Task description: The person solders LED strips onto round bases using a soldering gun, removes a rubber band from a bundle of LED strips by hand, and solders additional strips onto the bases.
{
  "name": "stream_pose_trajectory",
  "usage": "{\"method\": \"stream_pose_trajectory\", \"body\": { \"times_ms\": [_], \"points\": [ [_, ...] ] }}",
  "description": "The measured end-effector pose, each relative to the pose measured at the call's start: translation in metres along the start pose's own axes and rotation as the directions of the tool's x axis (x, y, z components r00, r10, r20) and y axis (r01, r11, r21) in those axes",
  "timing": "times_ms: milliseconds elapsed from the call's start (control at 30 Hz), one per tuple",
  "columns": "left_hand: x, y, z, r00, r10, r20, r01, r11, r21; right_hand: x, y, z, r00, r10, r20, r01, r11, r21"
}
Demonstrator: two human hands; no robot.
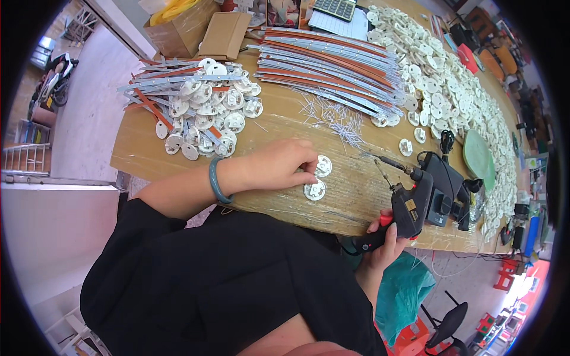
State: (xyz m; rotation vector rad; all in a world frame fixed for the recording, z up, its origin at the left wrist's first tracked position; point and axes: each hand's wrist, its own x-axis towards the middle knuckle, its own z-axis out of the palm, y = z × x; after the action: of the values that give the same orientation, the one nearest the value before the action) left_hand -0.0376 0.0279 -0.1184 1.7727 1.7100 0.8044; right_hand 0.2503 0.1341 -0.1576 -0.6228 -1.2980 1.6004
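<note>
Two white round plastic bases (315, 190) lie side by side on the brown-covered table in front of me. My left hand (285, 163) has curled fingers, its thumb and forefinger closed at the left edge of the farther round base (322, 166); part of that edge is hidden. A blue-grey bangle is on this wrist. To the right, my right hand (387, 244) grips the handle of a black soldering gun (411, 204) with a red trigger. Its thin metal tip points away and left, toward a small heap of short white wires (335, 118).
Left of centre is a pile of white bases with strips (214, 107). LED strips (329, 68) in white and orange-brown lie beyond the wires. A large heap of white bases (439, 89) fills the right side. Black devices with cords (439, 207) stand beside the gun; cardboard boxes (222, 35) stand behind.
</note>
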Motion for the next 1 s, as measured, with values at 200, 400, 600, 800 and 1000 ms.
{"method": "stream_pose_trajectory", "body": {
  "times_ms": [200,400,600,800,1000],
  "points": [
    [-0.003,-0.003,-0.003,0.999,-0.009,0.033,0.011,0.999,-0.045,-0.001,0.000,0.002,1.000,0.008,-0.011,-0.009,1.000,-0.006],
    [-0.008,-0.002,-0.012,0.997,0.079,0.026,-0.080,0.997,0.020,0.000,-0.002,0.004,0.999,0.029,-0.042,-0.029,0.999,-0.023],
    [-0.009,-0.005,-0.009,0.999,0.008,0.042,-0.008,1.000,0.018,0.002,-0.005,0.010,0.998,0.044,-0.042,-0.046,0.997,-0.054],
    [-0.013,-0.008,-0.016,0.995,-0.087,0.037,0.091,0.989,-0.119,0.013,-0.002,0.020,0.994,0.088,-0.067,-0.085,0.995,0.052],
    [-0.015,-0.005,-0.015,0.997,-0.070,-0.016,0.067,0.985,-0.161,0.021,0.003,0.025,0.995,0.094,-0.016,-0.092,0.990,0.107]
  ]
}}
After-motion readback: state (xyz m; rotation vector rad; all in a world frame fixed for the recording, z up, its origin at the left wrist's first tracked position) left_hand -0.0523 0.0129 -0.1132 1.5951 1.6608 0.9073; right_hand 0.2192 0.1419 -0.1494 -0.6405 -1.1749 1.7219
